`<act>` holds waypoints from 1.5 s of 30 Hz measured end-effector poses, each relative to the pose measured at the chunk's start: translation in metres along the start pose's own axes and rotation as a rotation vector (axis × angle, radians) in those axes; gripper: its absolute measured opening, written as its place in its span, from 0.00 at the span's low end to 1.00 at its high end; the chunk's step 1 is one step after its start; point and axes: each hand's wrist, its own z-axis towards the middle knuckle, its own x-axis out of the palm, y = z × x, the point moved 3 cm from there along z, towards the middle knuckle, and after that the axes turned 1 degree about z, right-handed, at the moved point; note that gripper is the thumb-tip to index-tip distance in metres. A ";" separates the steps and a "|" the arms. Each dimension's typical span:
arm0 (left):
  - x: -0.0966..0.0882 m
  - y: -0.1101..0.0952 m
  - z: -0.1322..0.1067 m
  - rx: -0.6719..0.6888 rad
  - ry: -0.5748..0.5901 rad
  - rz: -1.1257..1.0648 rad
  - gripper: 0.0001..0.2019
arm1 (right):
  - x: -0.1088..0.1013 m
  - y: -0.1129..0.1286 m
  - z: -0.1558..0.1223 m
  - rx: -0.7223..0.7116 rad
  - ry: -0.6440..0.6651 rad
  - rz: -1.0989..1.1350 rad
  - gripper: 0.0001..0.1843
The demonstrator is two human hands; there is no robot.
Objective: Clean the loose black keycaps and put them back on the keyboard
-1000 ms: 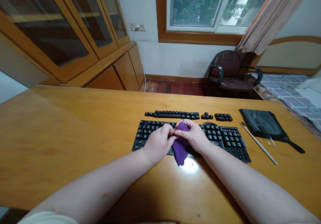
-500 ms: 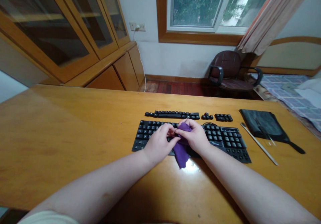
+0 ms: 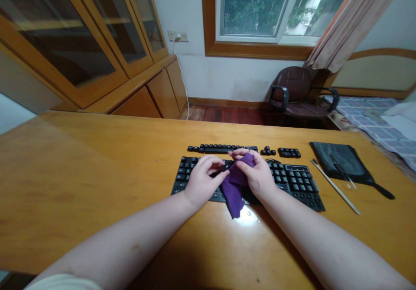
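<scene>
A black keyboard lies across the desk under both hands, its bottom rows stripped of keycaps. My left hand pinches a small black keycap between thumb and fingers, above the middle of the keyboard. Beside it, my right hand is closed on a purple cloth, whose loose end hangs over the keyboard's front edge. Behind the keyboard, a row of loose keycaps lies with the long space bar among them. Two smaller groups of keycaps lie farther right.
Right of the keyboard, a white stick-like tool lies beside a black pouch with a strap. A thin tool rests on the pouch. Beyond the wooden desk stand a brown armchair and a glass-door cabinet.
My hands have moved slightly apart. The fingers of my right hand have spread around the cloth, and the black keycap now shows at my left fingertips.
</scene>
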 end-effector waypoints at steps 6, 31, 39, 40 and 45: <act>0.005 0.002 -0.005 -0.095 0.052 -0.095 0.07 | 0.007 0.003 -0.002 -0.001 0.117 -0.114 0.11; -0.097 -0.036 0.002 0.190 0.384 0.738 0.11 | -0.014 -0.005 0.006 0.016 -0.250 -0.279 0.15; -0.124 0.006 -0.034 0.099 0.256 0.804 0.13 | -0.012 -0.002 0.006 0.019 -0.247 -0.301 0.14; -0.124 0.008 -0.034 0.107 0.275 0.803 0.13 | -0.012 -0.002 0.006 0.022 -0.248 -0.303 0.14; -0.122 0.016 -0.032 0.126 0.386 0.794 0.12 | -0.013 -0.005 0.006 0.020 -0.244 -0.299 0.15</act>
